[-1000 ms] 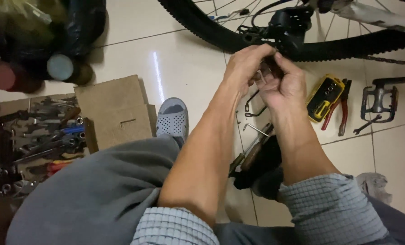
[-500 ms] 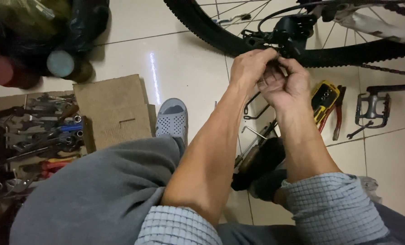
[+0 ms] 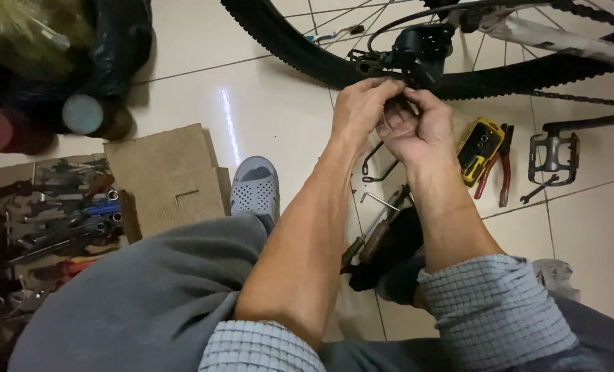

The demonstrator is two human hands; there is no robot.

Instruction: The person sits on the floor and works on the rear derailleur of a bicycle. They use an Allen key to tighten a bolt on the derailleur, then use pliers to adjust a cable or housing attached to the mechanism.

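Head view, derailleur (image 3: 422, 48) just above fingers (image 3: 398, 105)

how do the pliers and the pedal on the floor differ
The pliers are slim, with red handles, lying beside the yellow tool. The pedal is a blocky grey metal frame, lying apart to their right. Both rest loose on the tiled floor, beyond the right hand, untouched.

**Hands meet below a bicycle's rear wheel**

The left hand (image 3: 358, 110) and right hand (image 3: 417, 131) touch just beneath the derailleur (image 3: 420, 48), in front of the tyre (image 3: 286, 41). Right of them on the floor lie a tool case (image 3: 479, 148), pliers (image 3: 503, 165) and a pedal (image 3: 553, 155). A cardboard flap (image 3: 166, 179) and tool tray (image 3: 52, 220) sit far left, a shoe (image 3: 254, 189) between.
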